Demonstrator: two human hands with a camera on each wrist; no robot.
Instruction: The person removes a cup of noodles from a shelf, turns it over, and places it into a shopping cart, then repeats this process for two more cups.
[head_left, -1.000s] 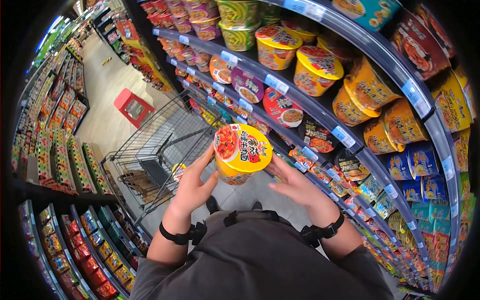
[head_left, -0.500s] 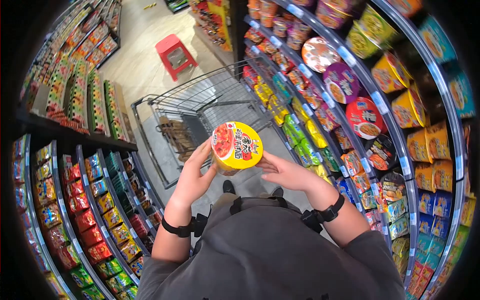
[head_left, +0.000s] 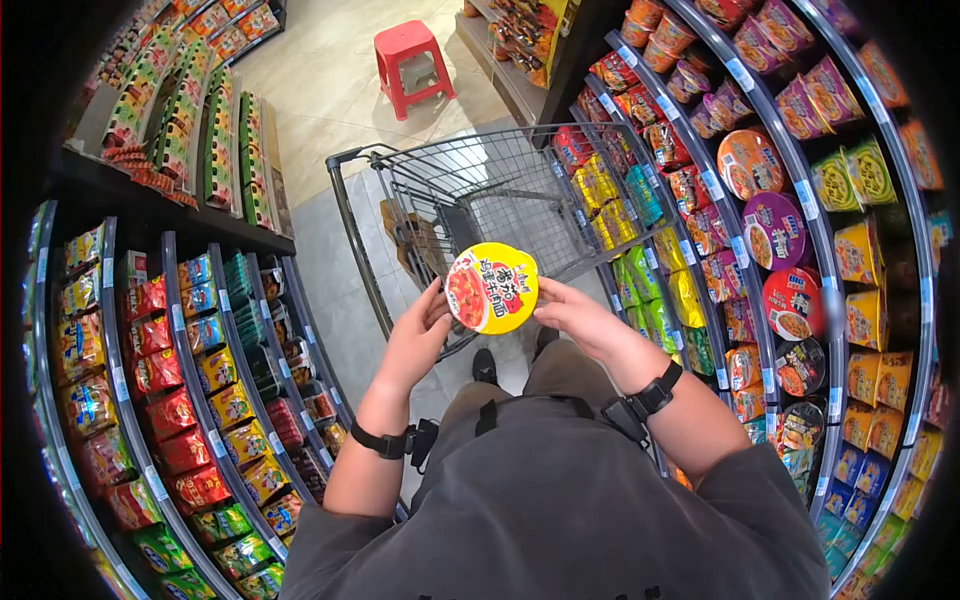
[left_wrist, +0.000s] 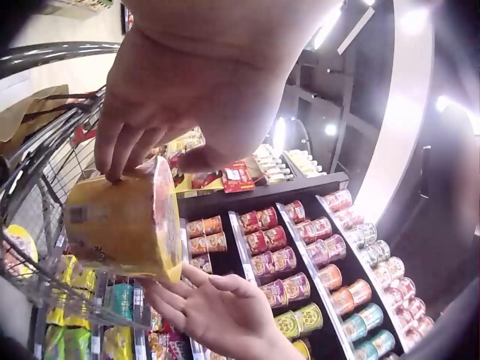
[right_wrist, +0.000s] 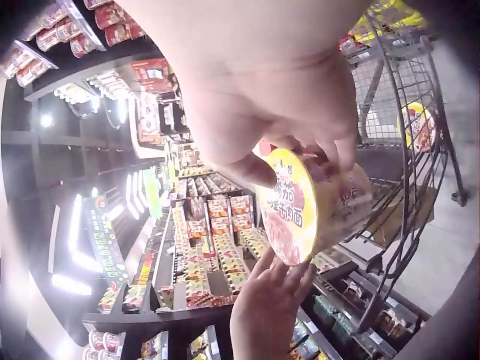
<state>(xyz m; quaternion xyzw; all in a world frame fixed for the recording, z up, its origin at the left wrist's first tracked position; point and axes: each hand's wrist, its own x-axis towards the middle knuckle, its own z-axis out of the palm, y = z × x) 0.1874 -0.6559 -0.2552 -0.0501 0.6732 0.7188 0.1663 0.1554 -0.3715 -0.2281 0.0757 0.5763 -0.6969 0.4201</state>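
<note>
A yellow instant noodle cup (head_left: 490,288) with a round printed lid is held between both hands in front of the body, lid facing up toward the head. My left hand (head_left: 417,335) grips its left side, and my right hand (head_left: 582,318) holds the right side near the rim. Seen from the left wrist, the cup (left_wrist: 120,225) lies sideways, with the left fingers (left_wrist: 124,150) on its wall and the right hand (left_wrist: 225,311) at the opposite side. In the right wrist view, the right thumb (right_wrist: 255,169) lies at the lid's edge.
A wire shopping cart (head_left: 500,190) stands just ahead of the feet, a brown bag (head_left: 408,235) at its left. Another yellow noodle container (right_wrist: 416,126) shows through its mesh. A red stool (head_left: 413,65) stands beyond. Noodle shelves (head_left: 790,230) line the right, packet shelves (head_left: 170,390) the left.
The head view has swung away from the right-hand shelves, so the cart and stool appear farther right. Both hands keep holding the cup, whose lid now faces the head camera more squarely.
</note>
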